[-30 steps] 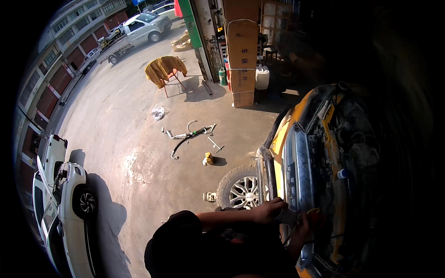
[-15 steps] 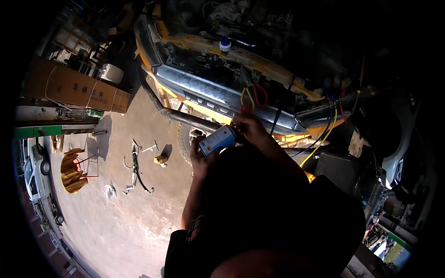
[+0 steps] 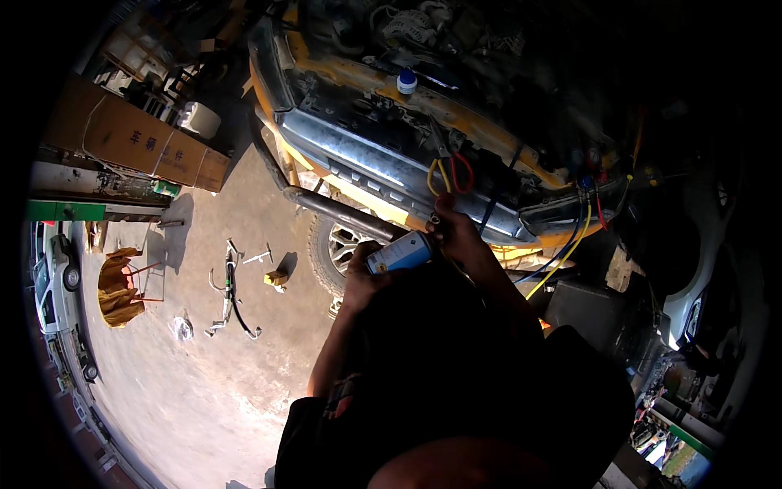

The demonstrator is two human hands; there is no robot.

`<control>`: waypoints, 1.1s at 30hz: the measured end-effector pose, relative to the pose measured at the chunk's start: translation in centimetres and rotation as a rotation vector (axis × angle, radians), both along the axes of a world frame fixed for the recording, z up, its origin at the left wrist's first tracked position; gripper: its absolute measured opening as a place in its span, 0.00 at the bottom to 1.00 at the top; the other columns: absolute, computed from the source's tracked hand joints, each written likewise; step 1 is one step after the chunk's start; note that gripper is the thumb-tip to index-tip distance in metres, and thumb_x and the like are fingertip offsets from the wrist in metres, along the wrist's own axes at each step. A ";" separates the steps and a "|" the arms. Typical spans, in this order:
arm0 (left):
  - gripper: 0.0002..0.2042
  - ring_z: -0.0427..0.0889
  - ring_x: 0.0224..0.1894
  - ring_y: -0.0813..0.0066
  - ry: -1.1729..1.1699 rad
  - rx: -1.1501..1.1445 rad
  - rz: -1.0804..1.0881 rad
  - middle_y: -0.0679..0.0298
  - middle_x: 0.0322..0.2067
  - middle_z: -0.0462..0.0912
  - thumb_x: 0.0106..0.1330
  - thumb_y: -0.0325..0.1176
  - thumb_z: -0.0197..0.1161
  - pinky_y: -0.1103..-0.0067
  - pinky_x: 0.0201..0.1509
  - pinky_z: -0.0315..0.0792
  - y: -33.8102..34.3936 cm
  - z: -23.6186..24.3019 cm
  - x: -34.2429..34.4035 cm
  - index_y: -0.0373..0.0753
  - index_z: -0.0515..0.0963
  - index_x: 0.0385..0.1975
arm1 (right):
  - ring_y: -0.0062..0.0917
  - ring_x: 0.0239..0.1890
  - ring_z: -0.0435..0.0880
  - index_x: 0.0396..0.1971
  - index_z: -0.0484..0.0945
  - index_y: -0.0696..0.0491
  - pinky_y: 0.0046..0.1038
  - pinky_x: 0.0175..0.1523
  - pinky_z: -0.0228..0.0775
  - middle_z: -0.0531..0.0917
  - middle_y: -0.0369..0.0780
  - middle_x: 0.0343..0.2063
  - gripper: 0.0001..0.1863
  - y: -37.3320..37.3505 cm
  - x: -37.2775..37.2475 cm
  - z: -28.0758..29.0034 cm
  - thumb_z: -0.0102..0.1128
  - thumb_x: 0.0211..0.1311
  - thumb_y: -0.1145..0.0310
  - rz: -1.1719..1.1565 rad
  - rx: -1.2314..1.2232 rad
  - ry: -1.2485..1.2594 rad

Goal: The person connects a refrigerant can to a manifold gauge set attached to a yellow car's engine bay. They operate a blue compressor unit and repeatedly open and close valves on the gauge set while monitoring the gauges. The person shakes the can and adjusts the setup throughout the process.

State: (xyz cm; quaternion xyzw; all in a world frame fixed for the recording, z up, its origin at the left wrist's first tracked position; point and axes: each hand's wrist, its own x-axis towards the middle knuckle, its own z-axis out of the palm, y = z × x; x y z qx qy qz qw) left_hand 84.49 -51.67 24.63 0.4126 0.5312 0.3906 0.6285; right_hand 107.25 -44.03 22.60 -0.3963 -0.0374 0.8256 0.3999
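A blue and white can (image 3: pixel 399 253) lies sideways between my two hands, in front of the open front of a yellow vehicle (image 3: pixel 358 77). My left hand (image 3: pixel 361 277) is wrapped around its lower end. My right hand (image 3: pixel 458 235) grips its upper end, with the fingertips at a small fitting (image 3: pixel 436 218). Yellow (image 3: pixel 570 244), blue (image 3: pixel 547 265) and red (image 3: pixel 466 171) hoses run from the engine bay toward my hands. My dark sleeves and body hide everything below the can.
A silver crossbar (image 3: pixel 366 159) and a front wheel (image 3: pixel 330 248) sit just beyond my hands. Loose parts and a hose (image 3: pixel 232 289) lie on the concrete at left, near a draped chair (image 3: pixel 118 285), cardboard boxes (image 3: pixel 134 138) and a white car (image 3: pixel 53 277).
One second ago I was looking across the yard with my hands low at the vehicle's front. The view has swung over the engine bay, and both hands hold the can up.
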 end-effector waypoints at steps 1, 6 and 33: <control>0.28 0.76 0.42 0.71 0.040 -0.024 -0.052 0.57 0.40 0.76 0.44 0.27 0.73 0.78 0.45 0.73 0.1 1.1 -0.1 0.32 0.68 0.46 | 0.21 0.19 0.71 0.36 0.64 0.50 0.17 0.21 0.58 0.75 0.39 0.22 0.15 0.0 -0.2 0.3 0.59 0.54 0.63 -0.014 -0.005 -0.016; 0.35 0.76 0.46 0.69 0.235 0.046 -0.381 0.54 0.46 0.76 0.43 0.31 0.74 0.77 0.49 0.72 1.6 0.3 -1.7 0.30 0.66 0.54 | 0.25 0.20 0.73 0.37 0.64 0.52 0.20 0.21 0.61 0.74 0.40 0.22 0.15 0.2 -0.5 -0.6 0.59 0.54 0.66 0.018 -0.024 0.000; 0.34 0.77 0.44 0.59 0.515 0.611 0.523 0.57 0.44 0.77 0.34 0.31 0.73 0.70 0.50 0.69 44.2 -4.9 -3.9 0.37 0.69 0.48 | 0.17 0.20 0.69 0.25 0.69 0.47 0.18 0.23 0.59 0.69 0.31 0.19 0.11 -14.9 9.4 -1.7 0.52 0.63 0.58 -0.290 0.062 -0.561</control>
